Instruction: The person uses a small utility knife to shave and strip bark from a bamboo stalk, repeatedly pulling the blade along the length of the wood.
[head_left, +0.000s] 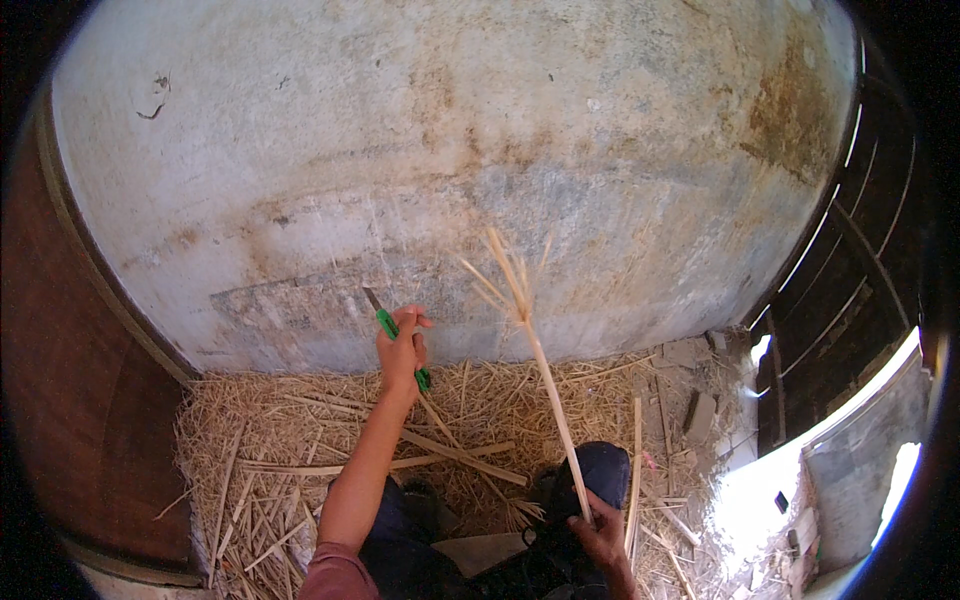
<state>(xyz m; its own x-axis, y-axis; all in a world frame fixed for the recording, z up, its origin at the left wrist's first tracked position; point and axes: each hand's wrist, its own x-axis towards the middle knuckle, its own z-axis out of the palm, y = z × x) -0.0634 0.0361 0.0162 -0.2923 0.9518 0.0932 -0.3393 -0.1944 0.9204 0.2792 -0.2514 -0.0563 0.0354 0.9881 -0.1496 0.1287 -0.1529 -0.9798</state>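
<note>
Maroon sleeve (338,576), right hand (602,532) clamped on a split-ended stick (552,395), left hand (400,353) wrapped around a green-handled knife (387,323).
Gripped near its lower end, the stick slants up past the right knee (606,468), its frayed tip (519,290) well right of the blade (373,299); straw-coloured shavings (285,392) spread to the foot of a stained, whitish wall (480,130).

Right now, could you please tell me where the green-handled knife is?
In the head view, the green-handled knife is left of centre, in the left hand, before the stained wall.
</note>
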